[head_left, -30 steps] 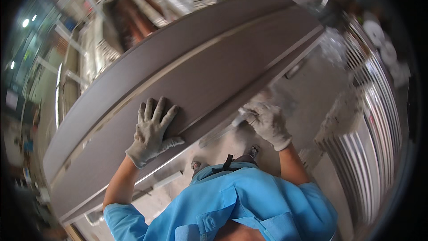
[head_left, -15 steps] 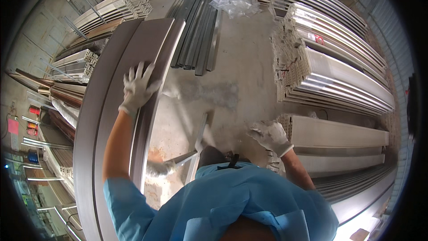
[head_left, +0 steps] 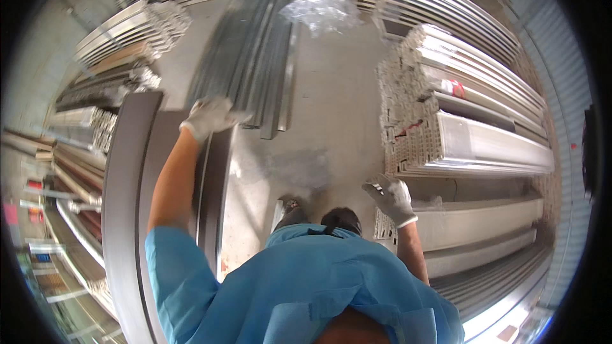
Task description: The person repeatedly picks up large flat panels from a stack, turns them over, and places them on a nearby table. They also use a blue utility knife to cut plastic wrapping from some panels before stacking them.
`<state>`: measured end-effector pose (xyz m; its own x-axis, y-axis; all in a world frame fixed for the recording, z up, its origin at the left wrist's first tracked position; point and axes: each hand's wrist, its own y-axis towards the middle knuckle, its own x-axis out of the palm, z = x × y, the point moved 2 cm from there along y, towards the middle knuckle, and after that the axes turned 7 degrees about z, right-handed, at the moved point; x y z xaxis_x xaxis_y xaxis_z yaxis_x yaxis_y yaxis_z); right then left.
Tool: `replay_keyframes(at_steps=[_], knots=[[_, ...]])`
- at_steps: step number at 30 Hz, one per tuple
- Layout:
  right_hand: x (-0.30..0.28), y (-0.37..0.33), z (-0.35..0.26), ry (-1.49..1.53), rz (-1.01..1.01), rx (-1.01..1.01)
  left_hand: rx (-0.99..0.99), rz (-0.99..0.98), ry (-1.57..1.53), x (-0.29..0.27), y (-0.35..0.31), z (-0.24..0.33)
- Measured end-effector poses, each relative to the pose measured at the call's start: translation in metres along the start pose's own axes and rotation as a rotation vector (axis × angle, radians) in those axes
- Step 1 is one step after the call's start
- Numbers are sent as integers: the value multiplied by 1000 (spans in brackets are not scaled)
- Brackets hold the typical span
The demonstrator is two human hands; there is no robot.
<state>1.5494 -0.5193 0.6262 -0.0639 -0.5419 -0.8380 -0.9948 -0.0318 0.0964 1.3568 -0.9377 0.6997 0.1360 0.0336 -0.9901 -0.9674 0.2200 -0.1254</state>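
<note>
Long dark brown-grey boards (head_left: 124,210) lie side by side along my left, running away from me. My left hand (head_left: 209,118), in a white glove, is at the far end of the right-hand boards (head_left: 215,185). Its thumb sticks out to the right, apart from the fingers, which are foreshortened and somewhat blurred. Contact with the board end is hard to make out. My right hand (head_left: 391,200), also gloved, hangs in the air at my right with nothing in it. Its fingers are loosely bent and apart, close to a pale stack of panels (head_left: 472,216).
Long grey metal profiles (head_left: 255,57) lie on the floor ahead, beside crumpled clear plastic film (head_left: 320,5). Stacks of wrapped pale panels (head_left: 494,143) line the right side. More stacked profiles (head_left: 131,28) stand on the left. My shoes (head_left: 341,218) are on the concrete floor.
My left hand has slid from lying spread on the boards to their far end. The boards' far ends now appear nearer to me. My right hand remains empty at my right.
</note>
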Motion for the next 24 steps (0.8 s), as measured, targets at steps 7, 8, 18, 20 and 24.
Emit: replay_keyframes(at_steps=[7, 8, 18, 20, 24], knots=[[48, 104, 100, -55, -250, 332, 70, -409, 160, 8, -4, -5], [55, 118, 124, -67, -296, 354, 80, -491, 173, 10, -1, -7], [39, 337, 267, -142, -441, 293, -187, -279, -618, 95, 174, -32], [31, 401, 265, -110, -397, 251, -601, -328, -1026, 146, 200, -40], [30, 511, 264, 112, -320, 325, -544, -535, -987, 244, 241, -28]])
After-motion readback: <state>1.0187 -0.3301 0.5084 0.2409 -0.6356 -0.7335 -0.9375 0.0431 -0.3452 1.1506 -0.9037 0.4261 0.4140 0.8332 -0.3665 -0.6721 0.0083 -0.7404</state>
